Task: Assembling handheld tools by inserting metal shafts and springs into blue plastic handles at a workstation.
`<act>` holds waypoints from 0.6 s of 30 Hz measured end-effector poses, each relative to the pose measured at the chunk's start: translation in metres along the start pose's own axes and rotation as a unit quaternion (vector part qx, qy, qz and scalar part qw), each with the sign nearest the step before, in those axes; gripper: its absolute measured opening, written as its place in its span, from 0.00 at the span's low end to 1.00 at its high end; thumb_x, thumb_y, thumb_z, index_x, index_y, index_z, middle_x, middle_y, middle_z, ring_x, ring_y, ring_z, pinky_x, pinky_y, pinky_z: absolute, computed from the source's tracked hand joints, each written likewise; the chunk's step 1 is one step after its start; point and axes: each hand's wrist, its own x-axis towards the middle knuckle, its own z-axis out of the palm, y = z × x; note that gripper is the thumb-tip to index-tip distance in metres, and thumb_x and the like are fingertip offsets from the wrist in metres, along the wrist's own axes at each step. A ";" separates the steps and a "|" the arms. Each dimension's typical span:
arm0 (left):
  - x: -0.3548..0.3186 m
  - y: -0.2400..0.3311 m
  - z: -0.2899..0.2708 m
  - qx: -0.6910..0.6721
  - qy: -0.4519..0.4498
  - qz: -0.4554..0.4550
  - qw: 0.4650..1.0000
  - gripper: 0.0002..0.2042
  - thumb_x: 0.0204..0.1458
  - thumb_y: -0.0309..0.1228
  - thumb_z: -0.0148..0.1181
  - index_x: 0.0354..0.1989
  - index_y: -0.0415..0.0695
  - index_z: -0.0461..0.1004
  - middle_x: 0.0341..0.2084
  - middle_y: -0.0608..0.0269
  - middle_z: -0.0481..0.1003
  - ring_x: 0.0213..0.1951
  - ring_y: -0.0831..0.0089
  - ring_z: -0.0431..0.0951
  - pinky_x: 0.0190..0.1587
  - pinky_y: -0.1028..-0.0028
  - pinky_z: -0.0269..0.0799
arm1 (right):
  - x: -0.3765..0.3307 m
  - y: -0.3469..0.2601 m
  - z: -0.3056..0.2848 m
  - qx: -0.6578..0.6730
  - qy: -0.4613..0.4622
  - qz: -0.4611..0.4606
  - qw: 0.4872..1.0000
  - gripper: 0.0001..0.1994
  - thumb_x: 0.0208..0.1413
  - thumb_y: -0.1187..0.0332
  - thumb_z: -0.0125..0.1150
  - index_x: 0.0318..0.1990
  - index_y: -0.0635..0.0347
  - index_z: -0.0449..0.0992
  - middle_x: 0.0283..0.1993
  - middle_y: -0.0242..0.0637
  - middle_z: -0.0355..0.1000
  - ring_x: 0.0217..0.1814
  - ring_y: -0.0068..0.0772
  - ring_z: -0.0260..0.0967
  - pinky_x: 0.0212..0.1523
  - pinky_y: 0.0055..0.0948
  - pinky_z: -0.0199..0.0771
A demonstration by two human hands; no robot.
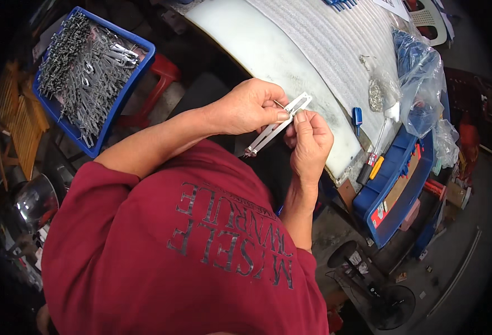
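While both hands, left (249, 106) and right (308, 139), pinch its ends, the slotted metal strip (278, 125) looks light, stiff, thin-edged.

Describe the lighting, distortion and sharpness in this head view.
Head view: even, soft light with no hard shadows; the white worktop is bright, nearly washed out; fisheye bends its edge and darkens the corners; the hands, left hand and right hand, and the metal strip are sharp; the blue tray's parts blur together.
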 end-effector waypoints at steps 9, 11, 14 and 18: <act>0.000 -0.001 0.000 -0.011 0.007 0.000 1.000 0.07 0.49 0.26 0.52 0.33 0.36 0.67 0.19 0.65 0.71 0.20 0.84 0.69 0.20 0.85 0.65 | 0.000 0.000 -0.001 0.009 -0.005 0.001 1.000 0.08 0.52 0.68 0.51 0.28 0.65 0.68 0.16 0.29 0.62 0.14 0.15 0.52 0.15 0.14 0.51; 0.000 0.000 0.000 -0.008 0.010 0.002 1.000 0.07 0.49 0.26 0.52 0.33 0.36 0.68 0.19 0.65 0.71 0.20 0.84 0.70 0.20 0.85 0.65 | 0.000 -0.001 -0.001 0.010 -0.005 0.002 1.000 0.08 0.52 0.68 0.51 0.29 0.65 0.68 0.16 0.29 0.62 0.14 0.15 0.52 0.15 0.14 0.51; 0.000 0.001 0.002 0.002 0.020 0.006 1.000 0.06 0.49 0.26 0.51 0.33 0.36 0.68 0.19 0.65 0.71 0.20 0.84 0.69 0.20 0.85 0.65 | 0.001 -0.001 -0.001 0.000 -0.011 0.008 1.000 0.08 0.52 0.68 0.52 0.29 0.64 0.68 0.17 0.29 0.62 0.14 0.15 0.52 0.15 0.14 0.51; -0.001 -0.001 0.003 0.005 0.034 0.024 0.999 0.06 0.49 0.25 0.51 0.33 0.35 0.68 0.18 0.65 0.71 0.20 0.84 0.69 0.20 0.85 0.65 | 0.000 -0.001 0.001 0.001 -0.010 -0.001 1.000 0.07 0.51 0.69 0.53 0.29 0.64 0.68 0.17 0.28 0.63 0.15 0.14 0.53 0.16 0.13 0.51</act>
